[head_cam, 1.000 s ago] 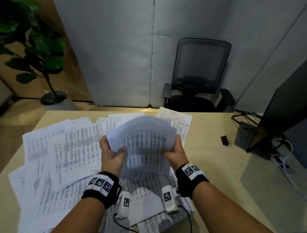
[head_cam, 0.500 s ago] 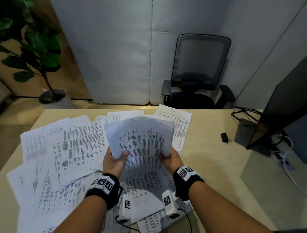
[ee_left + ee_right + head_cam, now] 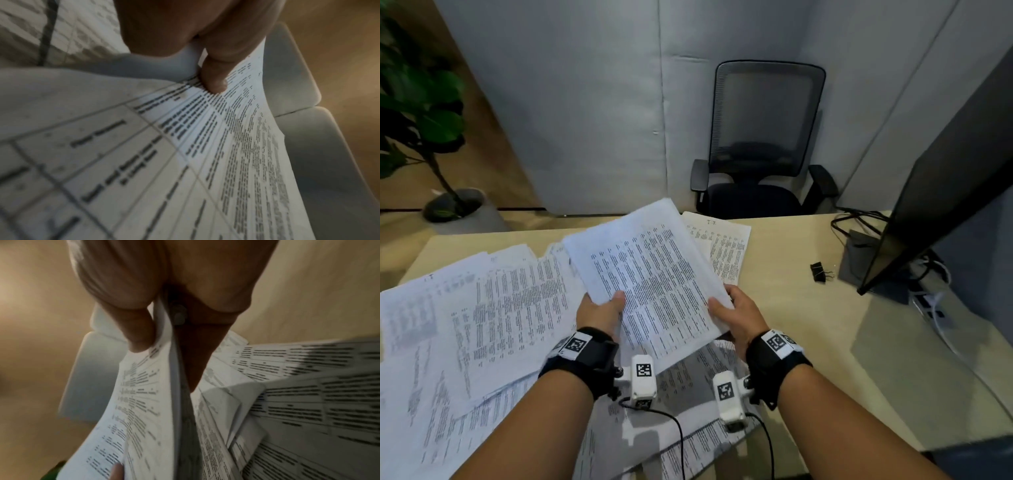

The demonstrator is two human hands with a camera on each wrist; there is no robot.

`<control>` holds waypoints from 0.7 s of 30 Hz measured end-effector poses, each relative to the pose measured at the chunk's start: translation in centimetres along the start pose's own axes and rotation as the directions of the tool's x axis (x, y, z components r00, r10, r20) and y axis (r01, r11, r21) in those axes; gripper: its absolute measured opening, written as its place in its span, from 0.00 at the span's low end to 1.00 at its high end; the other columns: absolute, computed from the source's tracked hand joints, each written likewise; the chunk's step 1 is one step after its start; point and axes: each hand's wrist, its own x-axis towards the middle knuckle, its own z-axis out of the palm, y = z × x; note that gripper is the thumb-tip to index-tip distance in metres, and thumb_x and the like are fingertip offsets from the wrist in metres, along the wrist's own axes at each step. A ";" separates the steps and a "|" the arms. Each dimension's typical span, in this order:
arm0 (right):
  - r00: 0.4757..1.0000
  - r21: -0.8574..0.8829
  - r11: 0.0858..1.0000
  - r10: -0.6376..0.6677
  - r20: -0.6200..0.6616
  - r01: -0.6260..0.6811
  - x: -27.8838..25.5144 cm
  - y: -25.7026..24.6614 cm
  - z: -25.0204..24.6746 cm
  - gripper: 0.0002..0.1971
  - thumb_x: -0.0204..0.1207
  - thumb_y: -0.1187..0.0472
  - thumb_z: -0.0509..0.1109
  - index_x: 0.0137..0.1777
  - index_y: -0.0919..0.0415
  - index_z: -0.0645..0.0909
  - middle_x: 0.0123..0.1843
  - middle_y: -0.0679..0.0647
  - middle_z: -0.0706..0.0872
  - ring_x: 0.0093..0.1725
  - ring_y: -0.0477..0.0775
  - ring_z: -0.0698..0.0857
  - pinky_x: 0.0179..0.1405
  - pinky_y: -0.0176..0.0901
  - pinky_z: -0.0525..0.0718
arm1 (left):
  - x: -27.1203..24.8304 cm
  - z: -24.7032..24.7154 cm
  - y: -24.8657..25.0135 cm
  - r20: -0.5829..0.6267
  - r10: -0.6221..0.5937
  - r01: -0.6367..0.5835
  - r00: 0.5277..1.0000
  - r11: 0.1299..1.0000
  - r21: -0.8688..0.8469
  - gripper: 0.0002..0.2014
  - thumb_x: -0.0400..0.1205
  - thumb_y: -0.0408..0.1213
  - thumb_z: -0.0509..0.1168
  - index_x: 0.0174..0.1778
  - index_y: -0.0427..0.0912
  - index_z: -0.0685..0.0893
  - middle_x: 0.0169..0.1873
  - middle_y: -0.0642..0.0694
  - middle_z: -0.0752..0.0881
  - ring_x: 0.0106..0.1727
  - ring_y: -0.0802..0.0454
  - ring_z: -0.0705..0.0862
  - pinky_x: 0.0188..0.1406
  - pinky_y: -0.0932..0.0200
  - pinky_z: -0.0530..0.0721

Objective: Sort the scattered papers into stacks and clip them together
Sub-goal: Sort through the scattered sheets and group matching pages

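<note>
Head view: dim, cool indoor light; wide-angle bowing at frame edges. Soft shadow on desk (image 3: pixel 791 308) below fingers (image 3: pixel 734 296). Both wrist views: strong motion blur; printed text smeared near lens, sharper just beyond fingers (image 3: pixel 213 81). Warm cast left of fingers (image 3: pixel 139 335); no glare.

Left hand (image 3: pixel 197 30) pinching printed paper stack (image 3: pixel 185 154), thumb (image 3: pixel 214 78) pressed on top sheet near upper edge. Loose sheets behind hand, upper left. Grey partition panels (image 3: pixel 292 78) right of stack.
</note>
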 end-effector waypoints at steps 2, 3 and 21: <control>0.997 0.023 0.997 0.068 -0.033 -0.068 0.2 0.8 -1.5 0.12 0.76 0.60 0.73 0.59 0.53 0.81 0.56 0.59 0.86 0.47 0.60 0.88 0.43 0.59 0.89 | -0.8 0.9 -0.4 0.018 -0.022 0.021 1.000 0.999 0.042 0.22 0.84 0.33 0.66 0.73 0.34 0.72 0.55 0.41 0.82 0.56 0.40 0.80 0.56 0.57 0.71; 0.996 -0.052 0.996 0.075 -0.054 -0.077 0.5 1.2 -2.3 0.11 0.76 0.59 0.73 0.57 0.52 0.81 0.58 0.60 0.86 0.50 0.62 0.88 0.44 0.62 0.89 | -1.2 1.5 -0.2 0.033 -0.042 0.040 0.999 0.997 0.064 0.16 0.84 0.33 0.65 0.66 0.33 0.77 0.48 0.42 0.81 0.53 0.43 0.77 0.54 0.57 0.70; 0.709 -0.180 0.908 0.159 -0.687 -0.378 2.3 4.8 -19.1 0.15 0.76 0.68 0.58 0.59 0.59 0.78 0.48 0.61 0.85 0.36 0.62 0.86 0.25 0.46 0.87 | 3.1 6.1 -13.1 0.380 -0.178 -0.385 0.908 0.007 0.923 0.49 0.72 0.48 0.74 0.83 0.56 0.51 0.84 0.39 0.44 0.85 0.38 0.46 0.81 0.37 0.41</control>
